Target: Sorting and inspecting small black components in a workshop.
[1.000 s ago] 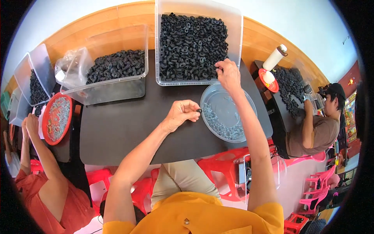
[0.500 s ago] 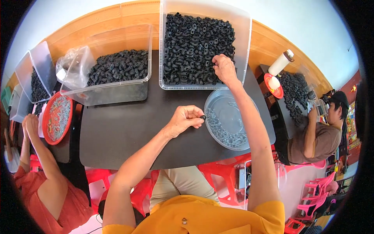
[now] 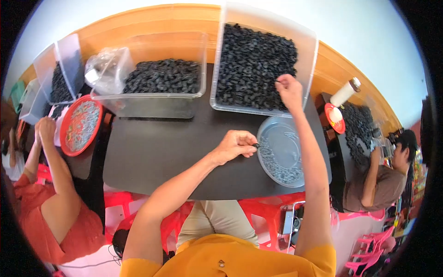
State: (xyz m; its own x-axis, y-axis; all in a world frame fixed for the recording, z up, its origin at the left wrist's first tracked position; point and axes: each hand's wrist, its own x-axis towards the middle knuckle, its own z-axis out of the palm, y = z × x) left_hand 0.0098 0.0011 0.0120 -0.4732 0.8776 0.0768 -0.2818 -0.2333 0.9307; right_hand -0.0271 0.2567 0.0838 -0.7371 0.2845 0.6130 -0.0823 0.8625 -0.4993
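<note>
My left hand (image 3: 235, 147) is above the dark table, pinching a small black plastic part (image 3: 256, 145) between thumb and fingertips, beside the left rim of a round clear tray (image 3: 290, 134). Small pale, shiny pieces (image 3: 279, 170) lie along the tray's left and near side. My right hand (image 3: 290, 93) is over the right side of a large clear bin (image 3: 216, 102) full of black plastic parts (image 3: 256, 69). Its thumb and fingers are pinched together; what is between them is too small to make out against the black heap.
A second clear bin (image 3: 147, 111) of black parts stands to the left, with a plastic bag (image 3: 108, 69) beside it. Co-workers sit on both sides: one by a red basin (image 3: 68, 138) of pale pieces, another by a black pile (image 3: 357, 124). A white bottle (image 3: 344, 93) stands at the right.
My view has shifted, so the table and bins appear farther right. My right hand stays over the large bin, its fingers now pinched. My left hand still holds the black part beside the tray.
</note>
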